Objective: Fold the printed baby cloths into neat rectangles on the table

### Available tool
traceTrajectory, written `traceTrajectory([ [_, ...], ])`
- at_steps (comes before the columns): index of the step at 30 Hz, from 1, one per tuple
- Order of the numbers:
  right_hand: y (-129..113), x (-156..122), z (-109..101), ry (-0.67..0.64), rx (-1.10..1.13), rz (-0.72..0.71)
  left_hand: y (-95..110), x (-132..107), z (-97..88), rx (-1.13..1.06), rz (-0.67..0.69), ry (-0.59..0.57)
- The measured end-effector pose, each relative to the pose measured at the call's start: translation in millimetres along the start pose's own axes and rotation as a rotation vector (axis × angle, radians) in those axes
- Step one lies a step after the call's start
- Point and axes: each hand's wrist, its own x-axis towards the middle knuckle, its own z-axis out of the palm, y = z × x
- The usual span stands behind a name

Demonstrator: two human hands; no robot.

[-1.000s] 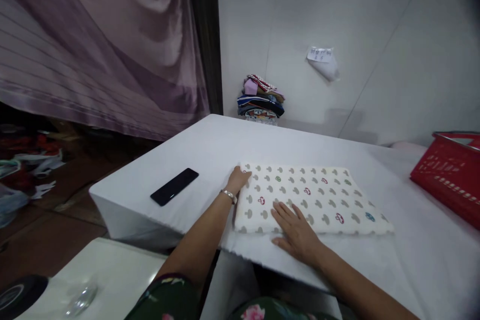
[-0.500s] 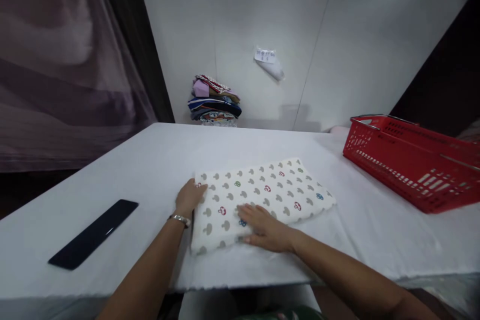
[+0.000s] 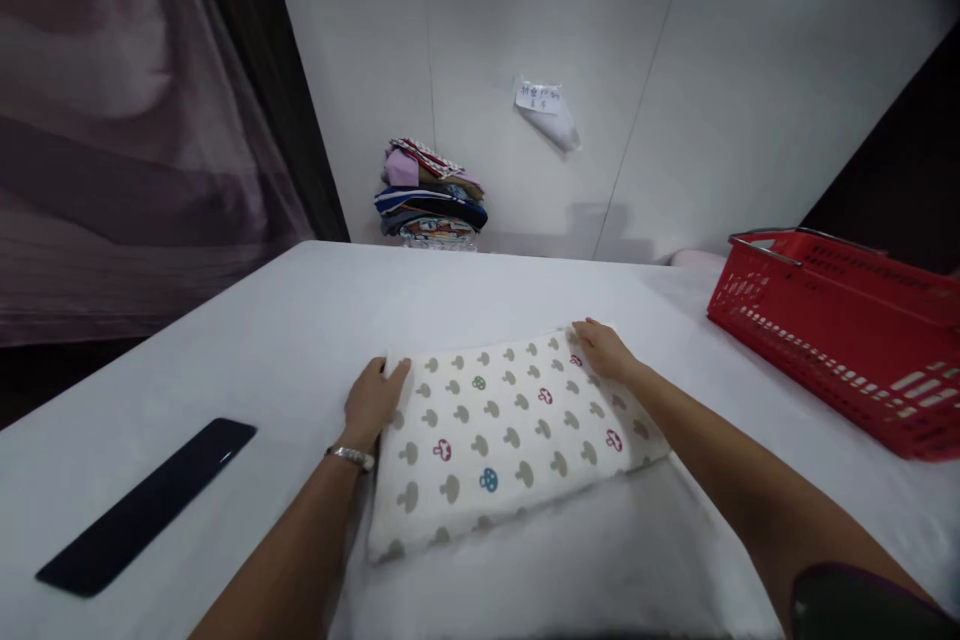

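A folded white cloth printed with small mushrooms lies flat on the white table in front of me. My left hand rests on the cloth's far left corner, fingers stretched out against its edge. My right hand lies flat on the far right corner, fingers extended. Neither hand lifts the cloth. A thin bracelet sits on my left wrist.
A black phone lies at the table's left front. A red plastic basket stands at the right. A stack of folded clothes sits against the back wall, under a paper note. A purple curtain hangs left.
My right hand slid from the cloth's near middle to its far right corner. The left hand kept its corner. My view dropped closer to the table.
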Motion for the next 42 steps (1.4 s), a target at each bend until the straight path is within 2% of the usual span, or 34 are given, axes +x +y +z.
traceTrajectory([
  [6,18,21,14,-0.037,-0.003,-0.067,-11,2,10.0,-0.044,0.019,0.062],
  [11,22,25,19,-0.019,0.082,-0.048,-15,3,12.7,-0.097,0.034,0.08],
  [16,15,24,19,0.018,0.105,0.031,-14,4,11.5,-0.114,0.005,0.083],
  [21,17,19,17,0.09,0.066,-0.024,-16,4,11.6,-0.11,0.052,0.11],
  [26,18,7,13,0.055,0.012,-0.05,-14,3,9.3,-0.061,0.125,0.126],
  [30,15,-1,15,0.078,-0.021,-0.096,-13,3,8.0,-0.024,0.157,0.15],
  [34,17,1,17,0.125,-0.004,-0.111,-15,4,10.9,-0.024,0.13,0.145],
  [39,22,10,18,0.045,0.015,-0.121,-17,7,13.7,-0.01,0.087,0.081],
  [42,21,16,15,-0.009,-0.003,-0.069,-16,7,13.3,-0.016,0.099,0.071],
])
